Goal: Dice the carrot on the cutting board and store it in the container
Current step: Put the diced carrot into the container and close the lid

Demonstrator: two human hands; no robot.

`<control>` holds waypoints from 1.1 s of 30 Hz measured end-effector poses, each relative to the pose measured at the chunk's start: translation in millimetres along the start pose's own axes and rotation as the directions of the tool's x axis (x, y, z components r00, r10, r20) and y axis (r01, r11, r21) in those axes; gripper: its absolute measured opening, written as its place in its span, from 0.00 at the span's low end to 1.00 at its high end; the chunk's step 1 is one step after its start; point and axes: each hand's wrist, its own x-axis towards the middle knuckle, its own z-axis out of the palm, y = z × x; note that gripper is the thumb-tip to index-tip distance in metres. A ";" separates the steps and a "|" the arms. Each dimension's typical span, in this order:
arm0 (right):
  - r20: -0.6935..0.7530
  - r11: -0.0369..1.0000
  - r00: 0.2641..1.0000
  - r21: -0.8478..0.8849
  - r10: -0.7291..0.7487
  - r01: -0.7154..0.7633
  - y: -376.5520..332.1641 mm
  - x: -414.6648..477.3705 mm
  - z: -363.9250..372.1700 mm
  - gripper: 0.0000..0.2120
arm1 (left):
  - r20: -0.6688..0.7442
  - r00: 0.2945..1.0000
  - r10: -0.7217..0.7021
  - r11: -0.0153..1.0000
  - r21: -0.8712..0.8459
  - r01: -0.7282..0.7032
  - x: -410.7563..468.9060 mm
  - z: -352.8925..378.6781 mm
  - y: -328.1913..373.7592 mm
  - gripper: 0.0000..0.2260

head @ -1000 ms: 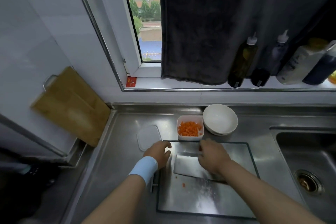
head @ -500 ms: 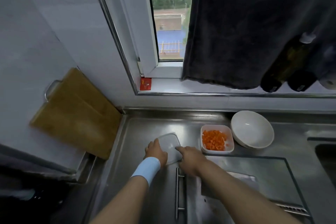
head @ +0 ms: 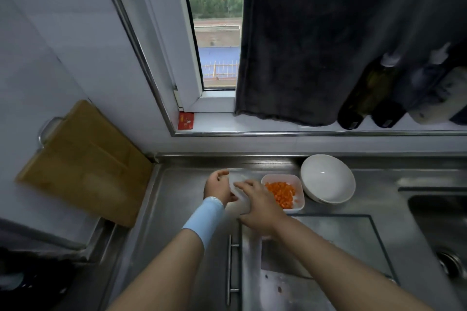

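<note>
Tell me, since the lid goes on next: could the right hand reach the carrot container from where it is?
Probably yes. The right hand, on the clear lid with the left hand, sits right beside the open container, with nothing between them.

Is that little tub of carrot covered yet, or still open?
Still open. The diced carrot shows uncovered in the tub, while both hands, left and right, hold the clear lid just beside it.
</note>
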 end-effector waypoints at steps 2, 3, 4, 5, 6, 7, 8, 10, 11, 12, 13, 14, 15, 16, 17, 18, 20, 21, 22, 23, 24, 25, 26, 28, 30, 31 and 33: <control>-0.080 0.999 0.997 0.035 -0.005 0.008 5.1 -3.3 -19.4 0.28 | 0.054 0.998 -0.024 0.996 -0.087 0.029 -10.3 18.1 10.4 0.11; -0.140 0.997 0.990 0.074 0.019 -0.008 8.9 -5.3 -30.5 0.22 | 0.085 0.996 -0.032 0.992 -0.115 0.042 -14.4 26.0 13.9 0.10; -0.210 0.994 0.976 0.109 0.055 -0.032 14.8 -7.3 -42.0 0.19 | 0.120 0.992 -0.033 0.991 -0.128 0.048 -18.1 32.9 16.1 0.11; -0.269 0.987 0.958 0.145 0.103 -0.066 21.3 -9.8 -54.4 0.18 | 0.143 0.990 -0.011 0.995 -0.093 0.024 -20.0 38.8 16.0 0.11; -0.306 0.976 0.939 0.195 0.157 -0.100 28.6 -13.2 -66.4 0.20 | 0.157 0.987 0.032 0.999 0.000 -0.033 -20.6 44.5 14.1 0.12; -0.318 0.960 0.924 0.247 0.212 -0.135 36.5 -17.1 -77.2 0.22 | 0.158 0.984 0.086 0.983 0.150 -0.110 -21.4 49.0 11.4 0.13; -0.319 0.944 0.913 0.286 0.254 -0.163 44.2 -20.4 -86.8 0.24 | 0.163 0.978 0.130 0.930 0.323 -0.178 -22.0 53.3 7.3 0.14; -0.317 0.929 0.900 0.311 0.299 -0.199 60.3 -24.2 -99.7 0.23 | 0.193 0.971 0.141 0.781 0.581 -0.228 -22.9 63.6 -4.2 0.16; -0.314 0.927 0.898 0.308 0.309 -0.211 67.6 -24.4 -104.1 0.22 | 0.199 0.974 0.107 0.729 0.651 -0.214 -21.2 69.0 -10.6 0.16; -0.310 0.924 0.895 0.309 0.320 -0.223 73.6 -24.3 -107.5 0.20 | 0.200 0.977 0.075 0.685 0.701 -0.196 -19.3 73.8 -16.0 0.16; -0.304 0.917 0.891 0.322 0.337 -0.237 78.6 -23.1 -109.8 0.19 | 0.197 0.979 0.047 0.655 0.734 -0.179 -18.2 77.7 -19.2 0.17; -0.293 0.906 0.889 0.346 0.353 -0.245 83.3 -21.2 -111.3 0.17 | 0.194 0.980 0.032 0.640 0.749 -0.169 -13.9 81.3 -23.0 0.17; -0.273 0.891 0.889 0.379 0.367 -0.251 87.6 -18.6 -111.8 0.16 | 0.191 0.981 0.030 0.642 0.748 -0.166 -9.7 84.0 -25.6 0.17; -0.247 0.876 0.893 0.407 0.377 -0.257 91.6 -15.3 -111.6 0.15 | 0.185 0.982 0.027 0.657 0.737 -0.157 -5.3 86.2 -27.5 0.17; -0.219 0.866 0.898 0.426 0.381 -0.263 93.9 -11.5 -111.8 0.15 | 0.178 0.984 0.026 0.678 0.720 -0.149 -1.6 87.5 -28.6 0.17; -0.197 0.857 0.904 0.442 0.380 -0.264 95.7 -7.0 -112.3 0.15 | 0.170 0.985 0.031 0.691 0.709 -0.144 2.2 88.5 -29.1 0.17; -0.166 0.846 0.910 0.461 0.379 -0.268 97.5 3.7 -114.4 0.16 | 0.141 0.989 0.049 0.712 0.690 -0.133 9.6 88.0 -28.5 0.16; -0.158 0.842 0.911 0.466 0.381 -0.272 97.6 10.0 -115.7 0.17 | 0.117 0.991 0.057 0.720 0.683 -0.122 13.8 85.8 -27.2 0.17; -0.154 0.836 0.911 0.477 0.382 -0.270 96.8 16.3 -116.8 0.17 | 0.089 0.995 0.054 0.735 0.671 -0.100 20.0 83.2 -26.4 0.17; -0.149 0.831 0.913 0.489 0.379 -0.266 95.3 22.4 -118.0 0.17 | 0.052 0.998 0.045 0.755 0.652 -0.068 25.4 79.6 -24.3 0.17; -0.144 0.826 0.917 0.502 0.372 -0.256 92.4 28.7 -119.0 0.17 | 0.014 0.999 0.034 0.774 0.632 -0.035 31.4 75.3 -22.1 0.17; -0.141 0.827 0.923 0.507 0.359 -0.244 89.9 34.8 -120.0 0.17 | -0.005 1.000 0.028 0.783 0.621 -0.019 37.5 70.1 -19.9 0.16; -0.138 0.829 0.929 0.508 0.344 -0.232 87.5 41.3 -120.5 0.18 | -0.002 0.999 0.032 0.778 0.628 -0.024 42.7 65.0 -18.3 0.16; -0.129 0.835 0.934 0.501 0.333 -0.228 82.8 53.5 -121.4 0.19 | 0.024 0.999 0.048 0.751 0.658 -0.051 47.0 56.7 -15.5 0.15; -0.127 0.827 0.930 0.510 0.344 -0.237 76.9 63.5 -122.4 0.20 | 0.016 0.988 0.151 0.734 0.668 -0.123 48.5 52.0 -10.7 0.14; -0.128 0.826 0.929 0.512 0.348 -0.238 73.7 67.7 -123.0 0.21 | 0.009 0.974 0.227 0.740 0.648 -0.179 49.8 51.5 -7.1 0.14; -0.122 0.828 0.930 0.506 0.346 -0.242 64.9 73.9 -125.1 0.22 | 0.048 0.961 0.271 0.863 0.429 -0.265 52.3 55.4 5.2 0.15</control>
